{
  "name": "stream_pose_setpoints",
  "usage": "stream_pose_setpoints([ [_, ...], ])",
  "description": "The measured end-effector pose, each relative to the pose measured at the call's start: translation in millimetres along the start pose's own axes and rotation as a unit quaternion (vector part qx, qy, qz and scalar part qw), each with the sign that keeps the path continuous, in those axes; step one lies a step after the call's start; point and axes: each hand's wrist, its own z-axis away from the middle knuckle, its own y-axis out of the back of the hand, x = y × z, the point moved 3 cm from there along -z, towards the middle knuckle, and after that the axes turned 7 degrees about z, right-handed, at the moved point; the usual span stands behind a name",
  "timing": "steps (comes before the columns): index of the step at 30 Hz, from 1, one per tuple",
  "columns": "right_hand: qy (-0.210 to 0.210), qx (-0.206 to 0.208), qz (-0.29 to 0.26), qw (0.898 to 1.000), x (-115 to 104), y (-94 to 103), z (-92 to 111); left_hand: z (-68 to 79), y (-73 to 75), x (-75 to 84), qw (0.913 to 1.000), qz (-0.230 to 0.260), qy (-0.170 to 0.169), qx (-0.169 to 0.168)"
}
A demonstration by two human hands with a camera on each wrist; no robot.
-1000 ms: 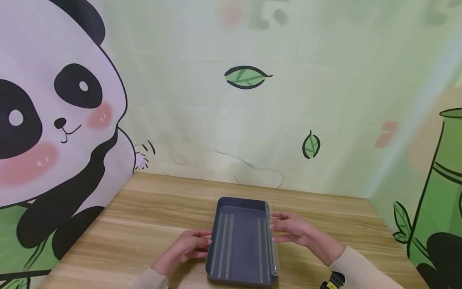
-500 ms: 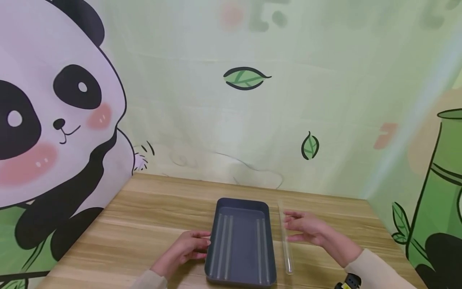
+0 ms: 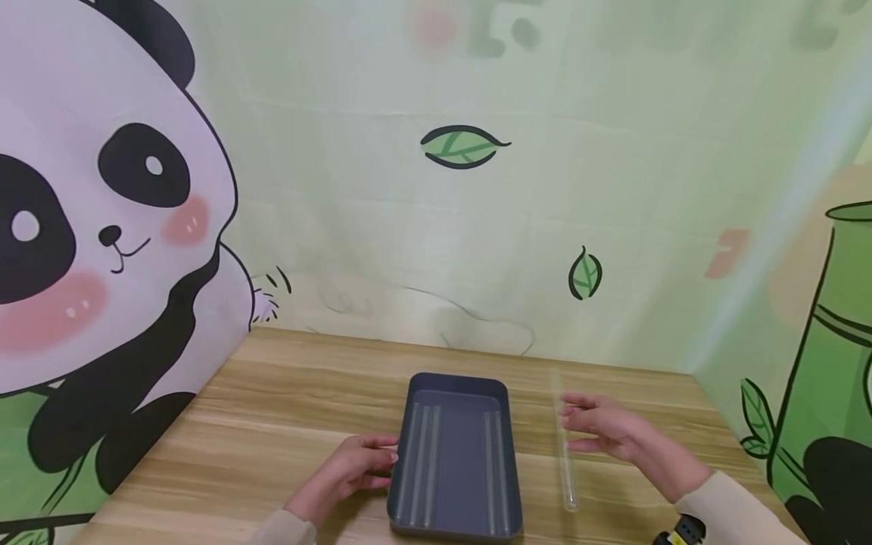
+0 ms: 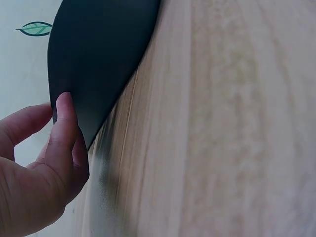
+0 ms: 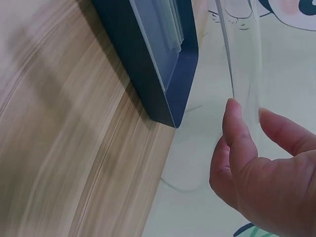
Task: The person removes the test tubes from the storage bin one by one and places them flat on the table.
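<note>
A dark blue-grey rectangular box, open at the top, sits on the table with long raised ridges along its floor. My left hand rests its fingers against the outside of the box's left wall; in the left wrist view the fingertips lie on that dark wall. To the right of the box, my right hand pinches a clear plastic lid, which stands on edge and shows as a thin strip from above. The right wrist view has the lid between thumb and fingers, apart from the box.
The wood-grain table extends around the box on all sides. Behind it hangs a pale green backdrop printed with leaves and a panda. A dark watch or band shows near the right sleeve.
My right hand has carried the clear lid rightward, away from the box's right edge, leaving a gap of table between them. The left hand and the box have stayed in place.
</note>
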Motion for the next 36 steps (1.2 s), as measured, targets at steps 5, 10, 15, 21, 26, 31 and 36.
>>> stream_pose_setpoints([
  [5,-0.005,0.006,0.006,1.000,3,4.3,1,0.7,-0.3,0.2,1.0000,0.003,-0.003,-0.004],
  [10,0.006,0.008,0.016,1.000,8,7.5,0,2.0,-0.1,0.6,0.9999,0.004,-0.008,-0.007],
  [15,0.007,0.012,0.024,1.000,17,10.7,-2,2.2,-0.2,0.4,0.9999,0.002,-0.006,-0.008],
  [21,0.007,0.011,0.020,1.000,24,13.5,-6,1.7,-0.5,1.1,1.0000,0.001,-0.004,-0.002],
  [26,0.007,0.016,0.021,1.000,32,13.7,-11,1.9,-0.3,1.7,1.0000,0.000,-0.004,-0.002],
  [31,0.005,0.024,0.031,0.999,41,10.1,-17,3.7,-0.3,2.1,1.0000,0.000,-0.008,-0.004],
  [36,0.002,0.028,0.034,0.999,49,5.7,-21,4.2,-0.7,2.6,0.9999,0.002,-0.011,-0.005],
])
